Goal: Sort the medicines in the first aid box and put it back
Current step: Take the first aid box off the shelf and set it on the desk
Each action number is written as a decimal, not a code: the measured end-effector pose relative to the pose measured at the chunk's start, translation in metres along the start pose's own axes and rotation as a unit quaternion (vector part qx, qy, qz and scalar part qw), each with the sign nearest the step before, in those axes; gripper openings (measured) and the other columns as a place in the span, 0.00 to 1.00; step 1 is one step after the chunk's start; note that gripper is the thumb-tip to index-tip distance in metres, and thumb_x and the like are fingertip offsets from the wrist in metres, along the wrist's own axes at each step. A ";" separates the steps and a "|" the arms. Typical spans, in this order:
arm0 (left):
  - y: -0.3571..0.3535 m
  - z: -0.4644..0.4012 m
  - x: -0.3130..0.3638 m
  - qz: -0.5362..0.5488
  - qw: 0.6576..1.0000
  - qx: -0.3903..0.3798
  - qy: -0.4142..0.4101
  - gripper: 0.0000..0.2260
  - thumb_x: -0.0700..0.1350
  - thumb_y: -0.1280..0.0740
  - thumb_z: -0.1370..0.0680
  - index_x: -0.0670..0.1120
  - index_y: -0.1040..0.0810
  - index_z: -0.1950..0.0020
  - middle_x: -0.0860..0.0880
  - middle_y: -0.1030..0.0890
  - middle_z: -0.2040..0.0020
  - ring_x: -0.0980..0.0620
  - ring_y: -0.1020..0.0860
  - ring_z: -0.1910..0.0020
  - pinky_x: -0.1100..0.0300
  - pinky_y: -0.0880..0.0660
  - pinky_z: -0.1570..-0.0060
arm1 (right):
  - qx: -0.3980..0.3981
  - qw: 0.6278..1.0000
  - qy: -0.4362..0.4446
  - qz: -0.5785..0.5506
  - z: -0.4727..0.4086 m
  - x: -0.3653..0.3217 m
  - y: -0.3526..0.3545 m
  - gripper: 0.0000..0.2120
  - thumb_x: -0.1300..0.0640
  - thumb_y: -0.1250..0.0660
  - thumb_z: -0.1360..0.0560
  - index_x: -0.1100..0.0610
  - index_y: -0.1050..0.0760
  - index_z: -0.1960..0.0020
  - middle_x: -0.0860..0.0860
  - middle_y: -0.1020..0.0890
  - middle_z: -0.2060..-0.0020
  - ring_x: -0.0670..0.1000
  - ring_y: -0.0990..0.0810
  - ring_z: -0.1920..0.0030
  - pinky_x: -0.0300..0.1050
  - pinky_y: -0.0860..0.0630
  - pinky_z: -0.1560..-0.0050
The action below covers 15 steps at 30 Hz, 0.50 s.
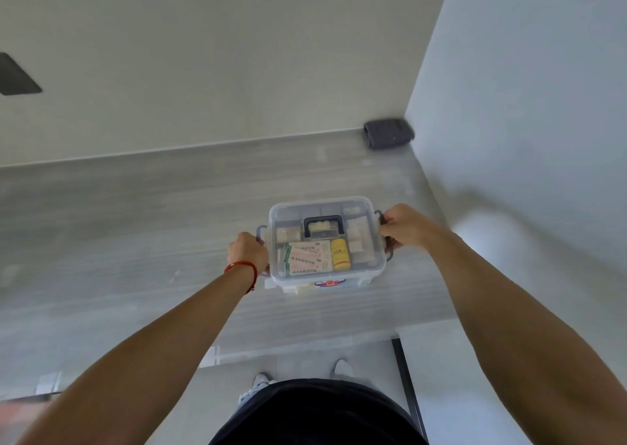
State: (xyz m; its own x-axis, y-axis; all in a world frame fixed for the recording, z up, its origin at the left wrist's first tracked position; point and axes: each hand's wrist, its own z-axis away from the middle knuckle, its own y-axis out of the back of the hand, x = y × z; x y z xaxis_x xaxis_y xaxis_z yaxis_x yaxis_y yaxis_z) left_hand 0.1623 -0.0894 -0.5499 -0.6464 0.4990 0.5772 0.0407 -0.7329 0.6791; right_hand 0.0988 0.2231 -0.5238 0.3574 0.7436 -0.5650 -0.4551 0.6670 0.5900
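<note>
A clear plastic first aid box [327, 241] with its lid on sits on a grey wood-grain counter [135, 213], toward the right end, near where the counter meets a pale side wall [526, 105]. The left hand [247, 251] is curled round the grey latch on the box's left side, fingers clamped on it; a red string bracelet [241, 268] circles that wrist. The right hand [403, 225] grips the matching latch on the right side, fingers folded over it. Both arms reach out straight from the body.

Through the lid show a dark carry handle [322, 229] lying flat at the centre, a yellow medicine bottle [340, 254] on its side, and just left of it flat sachets [307, 258] with green and red print. Pale packets fill the compartments to the right and rear, too blurred to name. A red and blue emblem [328, 283] marks the front wall of the box.

In the far right corner of the counter lies a dark grey object [388, 133], possibly a folded cloth or pouch. Below the counter edge are pale shoes [261, 382] on a light floor
</note>
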 end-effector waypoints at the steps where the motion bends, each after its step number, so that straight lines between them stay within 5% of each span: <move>1: 0.001 -0.003 -0.004 0.068 0.997 -0.032 0.034 0.07 0.37 0.38 0.19 0.37 0.21 0.49 0.41 0.18 0.62 0.40 0.17 0.63 0.45 0.17 0.58 | -0.001 0.999 -0.015 -0.041 0.001 0.005 0.001 0.10 0.71 0.40 0.20 0.70 0.21 0.46 0.66 0.14 0.54 0.58 0.12 0.61 0.50 0.13 0.58; 3: 0.004 -0.007 -0.013 0.168 0.978 -0.072 0.099 0.11 0.31 0.39 0.21 0.40 0.25 0.41 0.37 0.18 0.51 0.39 0.17 0.60 0.46 0.17 0.61 | 0.023 0.996 -0.047 -0.077 0.003 0.018 0.000 0.14 0.73 0.43 0.19 0.67 0.23 0.38 0.66 0.16 0.48 0.60 0.14 0.56 0.54 0.14 0.53; 6: 0.006 -0.011 -0.023 0.152 0.986 -0.023 0.059 0.15 0.36 0.40 0.21 0.44 0.22 0.37 0.40 0.20 0.40 0.40 0.19 0.44 0.44 0.20 0.44 | 0.114 0.993 -0.015 -0.019 0.007 0.035 -0.009 0.16 0.66 0.41 0.18 0.61 0.23 0.32 0.61 0.18 0.40 0.60 0.17 0.44 0.57 0.20 0.40; 9: 0.011 0.009 -0.013 0.218 0.976 -0.004 0.001 0.17 0.46 0.42 0.24 0.55 0.20 0.39 0.54 0.18 0.46 0.53 0.20 0.49 0.56 0.23 0.49 | 0.182 0.981 0.064 -0.027 0.024 0.030 -0.021 0.15 0.55 0.42 0.16 0.58 0.20 0.37 0.54 0.16 0.45 0.55 0.18 0.45 0.51 0.22 0.43; 11: 0.004 0.025 -0.003 0.252 0.966 -0.048 -0.030 0.16 0.44 0.43 0.24 0.60 0.19 0.49 0.62 0.21 0.56 0.56 0.23 0.56 0.60 0.28 0.53 | 0.124 0.988 0.069 -0.063 0.038 0.020 -0.032 0.16 0.44 0.45 0.17 0.51 0.22 0.44 0.48 0.18 0.52 0.51 0.20 0.50 0.46 0.26 0.51; 13: -0.003 0.038 0.004 0.244 0.964 -0.088 -0.061 0.14 0.41 0.43 0.25 0.56 0.24 0.63 0.61 0.23 0.67 0.54 0.23 0.62 0.58 0.29 0.59 | 0.056 0.991 0.068 -0.099 0.045 0.011 -0.045 0.14 0.39 0.46 0.18 0.47 0.29 0.50 0.47 0.19 0.52 0.50 0.20 0.49 0.48 0.26 0.51; 15: -0.008 0.044 0.006 0.247 0.961 -0.090 -0.080 0.10 0.41 0.43 0.26 0.51 0.24 0.58 0.52 0.18 0.61 0.49 0.19 0.58 0.51 0.25 0.59 | 0.044 0.985 0.069 -0.150 0.049 0.002 -0.054 0.11 0.41 0.45 0.17 0.47 0.31 0.44 0.49 0.20 0.47 0.48 0.20 0.48 0.50 0.24 0.47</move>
State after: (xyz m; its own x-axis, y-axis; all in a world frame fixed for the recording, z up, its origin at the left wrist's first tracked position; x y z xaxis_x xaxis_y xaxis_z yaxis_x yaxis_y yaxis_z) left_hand 0.1918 -0.0599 -0.5316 -0.4558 0.1235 0.8815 0.1705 -0.9599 0.2226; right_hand 0.1643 0.1911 -0.5286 0.3478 0.5031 -0.7912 -0.2713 0.8617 0.4288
